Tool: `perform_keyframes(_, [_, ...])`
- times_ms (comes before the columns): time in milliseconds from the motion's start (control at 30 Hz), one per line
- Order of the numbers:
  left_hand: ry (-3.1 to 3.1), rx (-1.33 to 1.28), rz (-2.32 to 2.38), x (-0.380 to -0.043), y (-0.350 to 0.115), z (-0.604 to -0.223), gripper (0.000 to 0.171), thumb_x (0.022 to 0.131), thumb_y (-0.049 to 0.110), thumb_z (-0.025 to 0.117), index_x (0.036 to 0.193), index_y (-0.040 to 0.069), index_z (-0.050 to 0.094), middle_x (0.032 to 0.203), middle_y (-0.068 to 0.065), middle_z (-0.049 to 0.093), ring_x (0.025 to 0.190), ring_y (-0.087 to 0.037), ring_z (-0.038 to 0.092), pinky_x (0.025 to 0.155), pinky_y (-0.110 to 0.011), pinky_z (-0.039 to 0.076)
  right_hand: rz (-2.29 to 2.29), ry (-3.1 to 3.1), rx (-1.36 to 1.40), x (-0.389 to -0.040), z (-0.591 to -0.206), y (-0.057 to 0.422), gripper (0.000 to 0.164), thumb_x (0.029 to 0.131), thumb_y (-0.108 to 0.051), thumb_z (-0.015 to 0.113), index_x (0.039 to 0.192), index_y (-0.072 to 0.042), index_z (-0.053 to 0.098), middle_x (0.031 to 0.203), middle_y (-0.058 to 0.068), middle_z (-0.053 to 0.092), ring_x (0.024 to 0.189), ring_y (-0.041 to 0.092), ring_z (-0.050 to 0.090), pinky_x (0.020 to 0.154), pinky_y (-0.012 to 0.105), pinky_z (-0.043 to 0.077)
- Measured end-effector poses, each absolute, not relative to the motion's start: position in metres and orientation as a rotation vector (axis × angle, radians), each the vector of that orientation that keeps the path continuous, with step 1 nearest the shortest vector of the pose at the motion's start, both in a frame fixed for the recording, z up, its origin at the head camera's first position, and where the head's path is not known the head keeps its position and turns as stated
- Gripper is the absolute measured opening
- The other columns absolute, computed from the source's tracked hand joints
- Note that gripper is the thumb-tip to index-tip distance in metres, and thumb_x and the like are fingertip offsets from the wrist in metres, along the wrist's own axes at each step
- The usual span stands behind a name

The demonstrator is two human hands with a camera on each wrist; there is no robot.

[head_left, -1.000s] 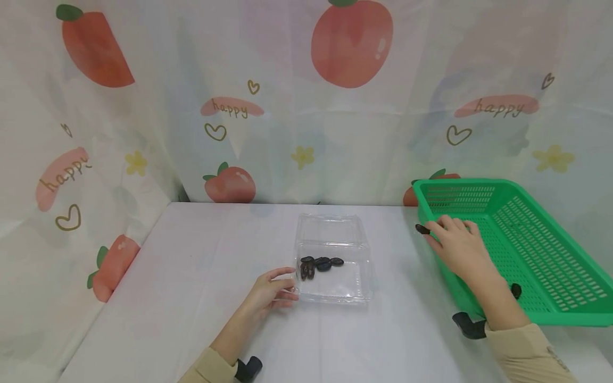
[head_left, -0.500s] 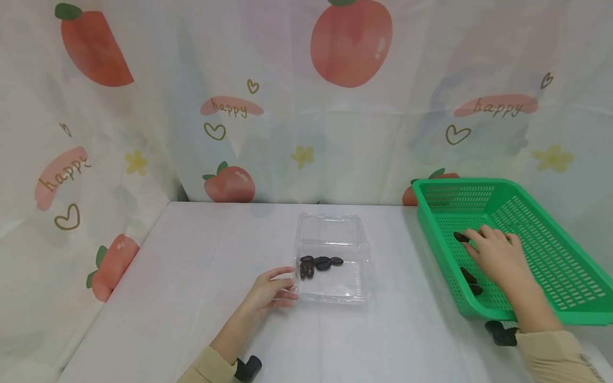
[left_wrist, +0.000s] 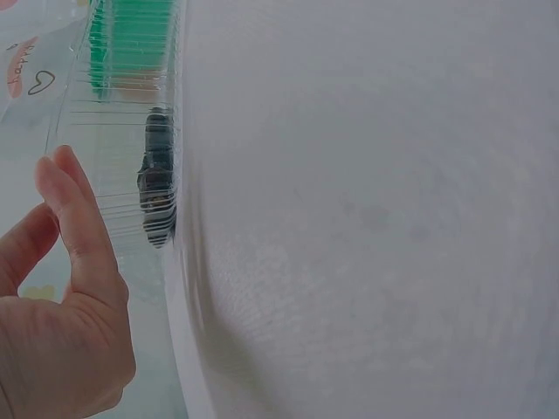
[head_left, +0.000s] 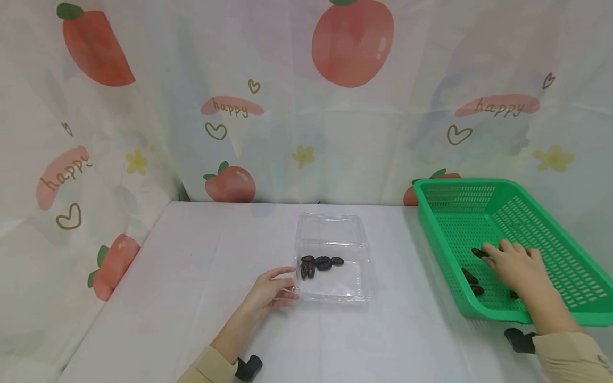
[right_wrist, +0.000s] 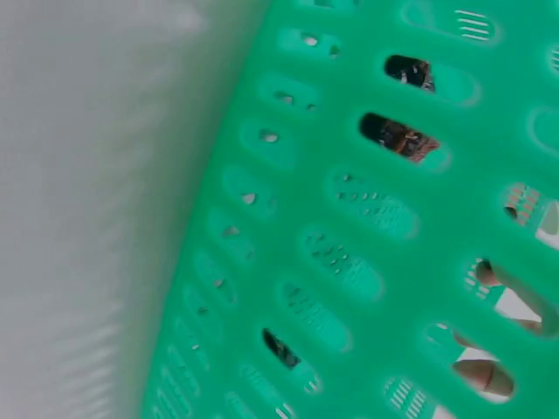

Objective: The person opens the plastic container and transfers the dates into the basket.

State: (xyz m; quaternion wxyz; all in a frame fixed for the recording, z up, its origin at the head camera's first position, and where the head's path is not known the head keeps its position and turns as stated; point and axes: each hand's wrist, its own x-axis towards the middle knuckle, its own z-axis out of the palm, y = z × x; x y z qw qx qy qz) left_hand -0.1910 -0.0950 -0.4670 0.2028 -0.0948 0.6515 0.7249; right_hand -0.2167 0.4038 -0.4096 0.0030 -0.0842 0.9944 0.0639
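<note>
The dark brown, glossy oval piece (head_left: 479,253) is inside the green, rectangular plastic basket (head_left: 439,251), pinched at the fingertips of the right hand (head_left: 519,266). The right forearm crosses the basket's near rim. Further dark pieces (head_left: 469,275) lie on the perforated basket floor, along the left wall and partly hidden beneath the wrist. The right wrist view shows several of them, and part of the right hand, through the slots of the basket wall.

Well to the left stands the clear, hinged plastic container (head_left: 351,282) with its lid opened away from the person. A cluster of dark oval pieces (head_left: 324,264) occupies the rear left part of its base. The left hand (head_left: 268,290) pinches the container's left edge between thumb and fingers.

Both units rest on the white, cloth-covered desk (head_left: 234,247). A beige sleeve (head_left: 570,351) and a black wrist-worn device (head_left: 519,340) are visible on the right arm; the left arm is similarly fitted. A pale fabric backdrop (head_left: 278,58), printed with red fruit, hearts and "happy" lettering, encloses the rear and left sides.
</note>
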Motion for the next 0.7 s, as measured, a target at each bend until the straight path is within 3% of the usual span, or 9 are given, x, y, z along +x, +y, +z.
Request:
perform_keyframes(333, [1.813,-0.26,2.025,-0.191,-0.0944,-0.4658,0.043,0.087,0.008,0.058,0.129,0.004,0.049,0.079,-0.004,0.064,0.063,-0.014,0.066,0.056,-0.026,0.055,0.187,2.959,-0.216,-0.2179,-0.4186,0.4131,0.041,0.091,-0.024,0.051,0.125,-0.002,0.042,0.106,0.028,0.045,0.093,0.045,0.044,0.066,0.049,0.034])
perform_keyframes(700, [1.811,-0.226,2.042,-0.1891,-0.0955,-0.4636,0.041,0.086,0.01,0.06,0.126,0.005,0.051,0.082,-0.006,0.065,0.065,-0.014,0.066,0.058,-0.026,0.055,0.151,2.925,-0.177,-0.2192,-0.418,0.4109,0.042,0.091,-0.022,0.052,0.126,-0.002,0.041,0.112,0.03,0.042,0.096,0.047,0.042,0.068,0.05,0.032])
